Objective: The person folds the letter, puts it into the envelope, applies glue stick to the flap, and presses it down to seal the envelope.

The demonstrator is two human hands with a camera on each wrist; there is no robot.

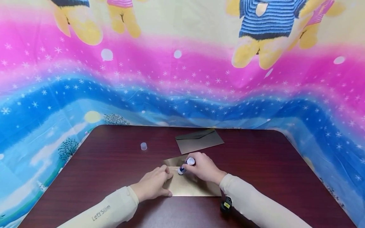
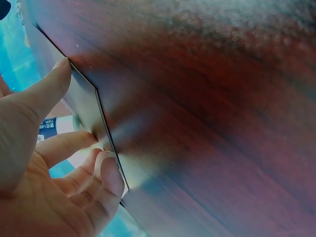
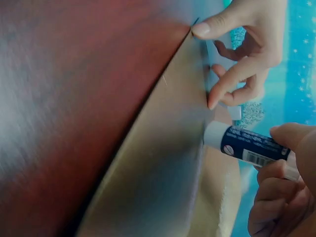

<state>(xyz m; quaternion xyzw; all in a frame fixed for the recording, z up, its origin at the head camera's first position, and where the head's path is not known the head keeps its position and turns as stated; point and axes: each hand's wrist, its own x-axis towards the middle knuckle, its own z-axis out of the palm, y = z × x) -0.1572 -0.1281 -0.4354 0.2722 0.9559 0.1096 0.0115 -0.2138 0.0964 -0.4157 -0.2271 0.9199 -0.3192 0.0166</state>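
Note:
A gold envelope (image 1: 194, 187) lies on the table with its flap (image 1: 174, 161) folded out away from the person. My right hand (image 1: 206, 167) grips a glue stick (image 1: 182, 168), dark blue and white, tilted with its white end down at the envelope's upper edge. In the right wrist view the glue stick (image 3: 252, 146) shows its printed label and barcode. On the envelope's left end rests my left hand (image 1: 153, 183), thumb at the near corner and fingertips pressing on the paper. Seen from the left wrist, the left hand's fingers (image 2: 66, 147) spread over the envelope (image 2: 85, 96).
A second, darker gold envelope (image 1: 199, 142) lies farther back on the brown table (image 1: 94, 177). To its left stands a small translucent cap (image 1: 144, 146). A black device (image 1: 226, 205) sits under the right wrist. A printed cloth (image 1: 182, 82) hangs behind the table.

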